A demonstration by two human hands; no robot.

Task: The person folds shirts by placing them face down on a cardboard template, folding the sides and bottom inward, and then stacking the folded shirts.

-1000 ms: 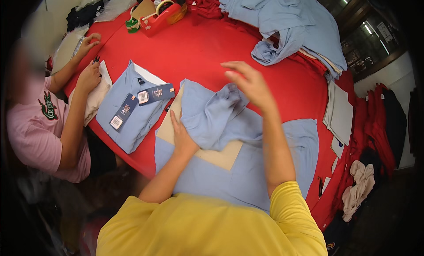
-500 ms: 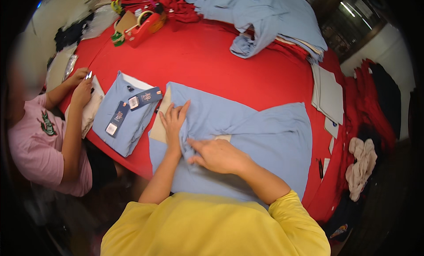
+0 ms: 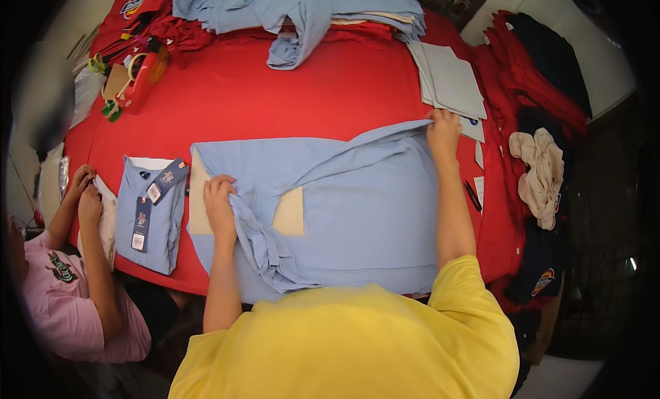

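A light blue shirt [image 3: 371, 220] lies spread on the red-covered table, its far side partly folded over. Two parts of a cream board [image 3: 290, 212] show against the cloth, one at the left end and one in the middle. My left hand [image 3: 220, 205] is closed on the cloth near the left end, beside a bunched sleeve [image 3: 265, 244]. At the far right corner, my right hand [image 3: 445, 127] grips the shirt's edge, and the cloth stretches taut to the left from it. Its fingertips are partly hidden.
On my left lies a folded blue shirt [image 3: 152, 227] with two dark tags; beyond it a co-worker in pink [image 3: 69, 296] handles pale cloth. A red tape dispenser [image 3: 144, 76], a blue garment pile [image 3: 275, 7], grey boards [image 3: 447, 79] and a black tool [image 3: 472, 195] surround the work.
My right hand has gone from the shirt's middle to its far right corner and taken hold there. More cream board is uncovered in the middle. The whole view has shifted.
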